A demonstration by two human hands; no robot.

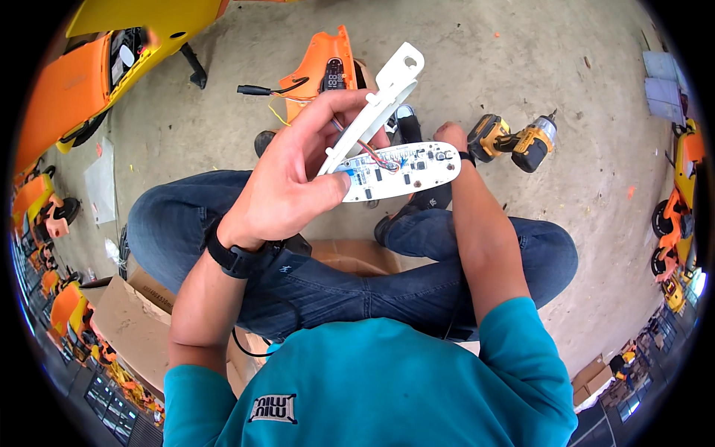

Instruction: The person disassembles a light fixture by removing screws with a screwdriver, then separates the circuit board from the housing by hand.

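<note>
My left hand point(279, 182) is closed around a white oval circuit board point(406, 173) and a slim white plastic housing point(372, 112). The housing tilts up and away from the board, and thin coloured wires point(372, 155) run between them. Small electronic parts cover the board's upper face. Behind the board's right end, my right hand point(450, 135) shows only in part; its fingers are hidden. Just beyond my hands, an orange panel point(313, 63) with a dark display point(334, 74) rests on the floor. A cable with a black connector point(255, 90) sticks out beside it.
On the concrete floor to the right lies a yellow and black cordless drill point(535, 141). An orange and yellow vehicle point(78, 82) stands at the far left. Cardboard point(130, 320) is near my left leg, and blue-grey packages point(664, 88) lie at the far right.
</note>
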